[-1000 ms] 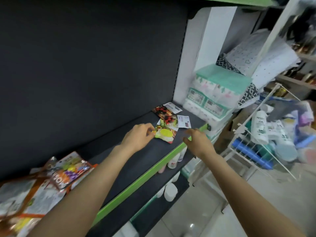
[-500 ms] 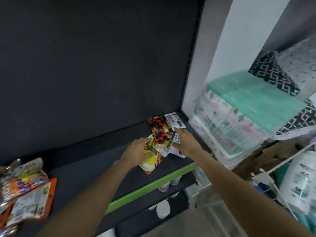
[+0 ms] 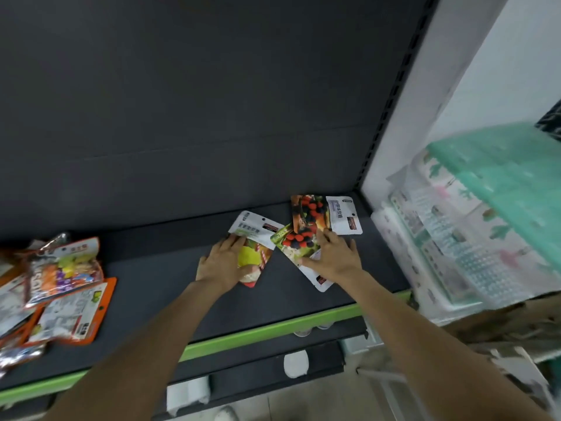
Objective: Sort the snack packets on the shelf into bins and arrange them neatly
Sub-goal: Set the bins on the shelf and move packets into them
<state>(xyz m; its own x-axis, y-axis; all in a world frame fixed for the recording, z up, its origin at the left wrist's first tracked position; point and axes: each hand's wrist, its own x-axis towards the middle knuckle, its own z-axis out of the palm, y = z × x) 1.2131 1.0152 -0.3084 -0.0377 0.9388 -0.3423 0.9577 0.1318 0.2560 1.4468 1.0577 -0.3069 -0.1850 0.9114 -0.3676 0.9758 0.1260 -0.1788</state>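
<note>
Hands work three flat, glossy snack pouches near the right end of a matte dark shelf [image 3: 158,287], seen from the head-worn camera. The left hand [image 3: 223,264] lies over a lime-printed pouch [image 3: 253,256], fingers curled along its left edge and thumb tucked at its lower corner, gripping it; the pouch's white header sticks out beyond the fingertips. The right hand [image 3: 332,258] presses flat, fingers spread and fairly straight, on a berry-printed pouch [image 3: 299,243] that lies slanted, its white lower end reaching toward the shelf's front. A second berry pouch [image 3: 326,212] sits just behind, touching the first, its white label end close to the shelf's right upright [image 3: 391,95], a slotted dark metal strip.

A bright green strip [image 3: 273,331] edges the shelf front. A plain dark back panel [image 3: 197,101] rises behind. Between the pouches and a crinkly heap of orange-and-silver snack bags [image 3: 63,287] at the far left lies a wide stretch of bare shelf surface. Past the upright, soft plastic-wrapped tissue packs [image 3: 473,226] with mint-green tops stand stacked and blurred. Small white containers [image 3: 296,364] show on the lower shelf beneath.
</note>
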